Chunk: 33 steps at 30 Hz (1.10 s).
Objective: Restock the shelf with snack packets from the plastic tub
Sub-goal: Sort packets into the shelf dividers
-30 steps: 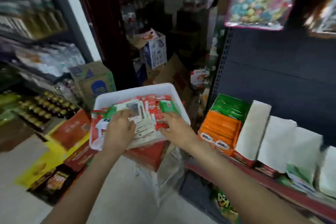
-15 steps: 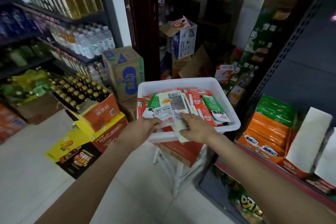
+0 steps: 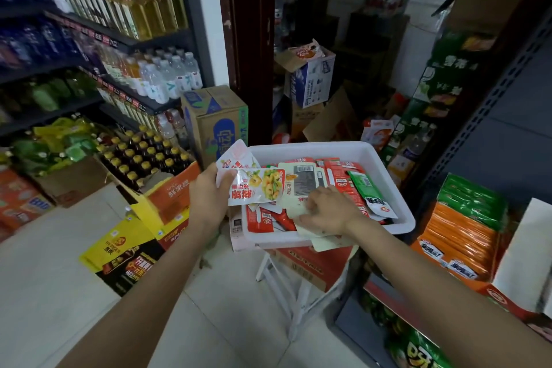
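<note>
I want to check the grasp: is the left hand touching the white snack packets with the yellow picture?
Touching. The head view shows the left hand with its thumb laid over the white snack packets, holding them lifted at the left rim of the plastic tub.

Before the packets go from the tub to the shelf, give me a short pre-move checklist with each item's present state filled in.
1. Left hand holds packets: ok, it grips a few white snack packets at the tub's left edge.
2. Right hand has a firm hold: cannot tell, it lies on pale packets near the front rim, fingers partly hidden.
3. White plastic tub steady: ok, it sits level on a red carton.
4. Stock left in the tub: ok, red and green packets remain.
5. Shelf within reach: ok, it is just beside the right arm.
6. Free slot for these packets: cannot tell.
</note>
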{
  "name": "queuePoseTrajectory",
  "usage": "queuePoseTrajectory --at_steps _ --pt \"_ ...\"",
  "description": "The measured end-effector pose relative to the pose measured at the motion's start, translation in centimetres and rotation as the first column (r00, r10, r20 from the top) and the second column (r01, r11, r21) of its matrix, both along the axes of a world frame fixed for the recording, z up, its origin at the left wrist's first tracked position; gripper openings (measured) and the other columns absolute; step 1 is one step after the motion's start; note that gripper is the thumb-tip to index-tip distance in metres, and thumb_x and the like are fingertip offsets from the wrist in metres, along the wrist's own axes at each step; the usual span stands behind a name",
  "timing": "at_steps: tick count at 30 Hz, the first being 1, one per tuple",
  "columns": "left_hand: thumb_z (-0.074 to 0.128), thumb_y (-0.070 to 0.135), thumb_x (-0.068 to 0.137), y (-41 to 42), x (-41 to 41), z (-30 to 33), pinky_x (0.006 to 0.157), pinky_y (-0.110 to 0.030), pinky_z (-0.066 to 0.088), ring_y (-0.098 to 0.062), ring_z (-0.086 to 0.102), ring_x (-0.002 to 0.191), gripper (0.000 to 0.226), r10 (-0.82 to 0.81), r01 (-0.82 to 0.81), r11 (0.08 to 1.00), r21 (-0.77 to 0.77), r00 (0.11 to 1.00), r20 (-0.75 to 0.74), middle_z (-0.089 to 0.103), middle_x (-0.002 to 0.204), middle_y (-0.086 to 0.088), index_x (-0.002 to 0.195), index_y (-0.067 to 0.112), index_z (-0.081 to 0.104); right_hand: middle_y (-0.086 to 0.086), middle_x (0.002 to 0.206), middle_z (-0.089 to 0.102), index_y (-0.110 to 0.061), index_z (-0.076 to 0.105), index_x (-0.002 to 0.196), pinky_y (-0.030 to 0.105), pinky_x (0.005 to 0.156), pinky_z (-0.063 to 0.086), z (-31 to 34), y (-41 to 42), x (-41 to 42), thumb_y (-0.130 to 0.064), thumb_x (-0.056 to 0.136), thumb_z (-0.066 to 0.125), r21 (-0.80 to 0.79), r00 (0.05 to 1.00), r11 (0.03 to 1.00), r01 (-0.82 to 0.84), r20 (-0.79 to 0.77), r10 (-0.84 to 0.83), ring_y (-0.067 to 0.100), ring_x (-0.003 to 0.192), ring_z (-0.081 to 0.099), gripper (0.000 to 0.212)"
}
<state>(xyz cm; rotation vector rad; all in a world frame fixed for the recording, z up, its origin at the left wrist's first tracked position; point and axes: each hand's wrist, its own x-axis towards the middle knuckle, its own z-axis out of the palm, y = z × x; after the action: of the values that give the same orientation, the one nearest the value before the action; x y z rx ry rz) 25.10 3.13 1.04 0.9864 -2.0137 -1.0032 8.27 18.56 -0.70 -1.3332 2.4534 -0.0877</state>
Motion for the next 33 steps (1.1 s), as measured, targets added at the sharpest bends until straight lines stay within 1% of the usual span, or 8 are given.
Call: queuePoseTrajectory --at_steps 7,10,13,17,21,26,30,33 --pt "0.050 0.021 0.096 -0.7 0.4 0.3 0.044 -0.009 0.041 -0.003 0.059 0.060 0.016 -0.001 0.005 0.998 0.060 0.997 -0.072 0.067 0.080 -0.001 0.103 0.010 0.060 -0.001 0.158 0.006 -0.019 0.015 0.147 0.040 0.113 0.021 -2.0 -1.9 1.1 -0.043 0.079 0.069 -0.023 0.977 0.998 0.062 0.206 -0.056 0.021 0.144 0.013 0.091" --pt "0.051 0.022 0.096 -0.9 0.7 0.2 0.045 -0.011 0.045 -0.002 0.061 0.062 0.013 0.035 -0.028 0.996 0.081 0.996 -0.082 0.065 0.077 0.005 0.102 0.015 0.059 0.006 0.147 0.036 -0.018 0.029 0.143 0.041 0.106 0.032 -1.2 -2.7 1.8 -0.041 0.085 0.061 0.060 0.997 0.997 -0.042 -0.058 0.045 0.027 0.133 0.035 0.071" --pt "0.052 0.024 0.096 -1.2 1.2 -0.3 0.060 -0.033 0.056 -0.012 0.065 0.067 0.012 0.073 -0.063 0.990 0.123 0.994 -0.083 0.068 0.083 -0.003 0.100 0.015 0.059 0.011 0.127 0.054 -0.012 0.052 0.126 0.039 0.101 0.035 -1.3 -3.1 3.6 -0.017 0.092 0.049 0.105 0.924 0.985 -0.133 -0.347 0.162 0.028 0.119 0.047 0.034" --pt "0.053 0.025 0.095 -1.5 1.8 -0.6 0.058 -0.032 0.054 -0.011 0.065 0.067 0.012 0.113 -0.094 0.977 0.189 0.989 -0.093 0.068 0.084 -0.003 0.097 0.015 0.058 0.011 0.118 0.061 -0.008 0.059 0.117 0.035 0.095 0.041 -1.8 -2.1 5.1 0.000 0.089 0.046 0.120 0.871 0.975 -0.187 -0.438 0.221 0.028 0.110 0.056 0.032" --pt "0.054 0.025 0.095 -1.3 2.0 -0.4 0.057 -0.029 0.053 -0.011 0.065 0.068 0.011 0.121 -0.092 0.972 0.214 0.984 -0.127 0.067 0.086 -0.003 0.097 0.014 0.057 0.003 0.104 0.067 -0.018 0.068 0.111 0.027 0.078 0.042 -0.7 -1.5 2.8 -0.019 0.094 0.054 -0.089 0.992 0.992 -0.086 -0.099 0.077 0.020 0.094 0.062 0.021" --pt "0.052 0.024 0.096 -0.4 0.6 0.6 0.047 -0.012 0.046 -0.001 0.058 0.066 0.017 0.135 -0.109 0.983 0.148 0.974 -0.181 0.063 0.085 0.002 0.104 0.011 0.058 -0.004 0.070 0.058 -0.025 0.057 0.069 0.029 0.063 0.038 2.3 2.0 -0.1 -0.019 0.091 0.059 -0.401 0.961 0.906 0.134 0.274 -0.020 0.011 0.065 0.053 0.023" --pt "0.053 0.023 0.096 1.3 -1.9 2.0 0.051 -0.015 0.050 -0.009 0.063 0.069 0.018 0.087 -0.049 0.985 0.165 0.969 -0.233 0.062 0.081 0.005 0.104 0.009 0.058 0.009 0.079 0.064 -0.008 0.058 0.072 0.033 0.072 0.053 6.5 5.5 -0.6 -0.010 0.088 0.063 -0.650 0.802 0.588 0.482 0.597 0.002 0.016 0.079 0.065 0.017" --pt "0.055 0.023 0.094 3.6 -4.5 2.8 0.070 -0.039 0.057 -0.021 0.067 0.082 0.019 -0.048 0.085 0.984 0.157 0.973 -0.226 0.067 0.093 -0.004 0.107 0.010 0.060 0.001 0.073 0.069 -0.011 0.056 0.077 0.031 0.066 0.056 8.7 8.6 -1.8 -0.009 0.088 0.061 -0.628 0.645 0.353 0.694 0.760 0.083 0.016 0.073 0.067 0.012"
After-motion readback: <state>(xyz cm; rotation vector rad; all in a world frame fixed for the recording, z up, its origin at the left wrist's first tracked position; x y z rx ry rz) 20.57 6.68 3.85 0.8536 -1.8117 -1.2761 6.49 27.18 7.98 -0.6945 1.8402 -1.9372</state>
